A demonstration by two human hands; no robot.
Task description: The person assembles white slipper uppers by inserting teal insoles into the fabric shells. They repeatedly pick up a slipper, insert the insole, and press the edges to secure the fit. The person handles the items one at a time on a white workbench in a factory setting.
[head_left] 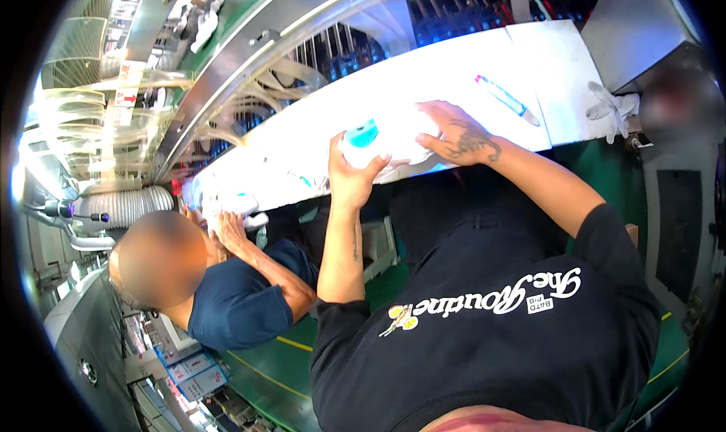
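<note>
While the right hand (459, 138) lies flat, the left hand (349, 171) grips a white cloth (378, 141).

Both forearms reach up from the lower edge, bare below short black sleeves. The left hand (349, 171) is raised, fingers curled in a grip. The right hand (459, 137) lies palm down, fingers spread, its back tattooed, wrist bent inward.

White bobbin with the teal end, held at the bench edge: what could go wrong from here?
1. The bobbin sits at the bench front edge, gripped by the left hand with the right hand beside it; a slip could drop it to the floor.
2. A co-worker's hand works close by on the left; elbows might clash.
3. The pen lies loose and could get knocked off.
</note>
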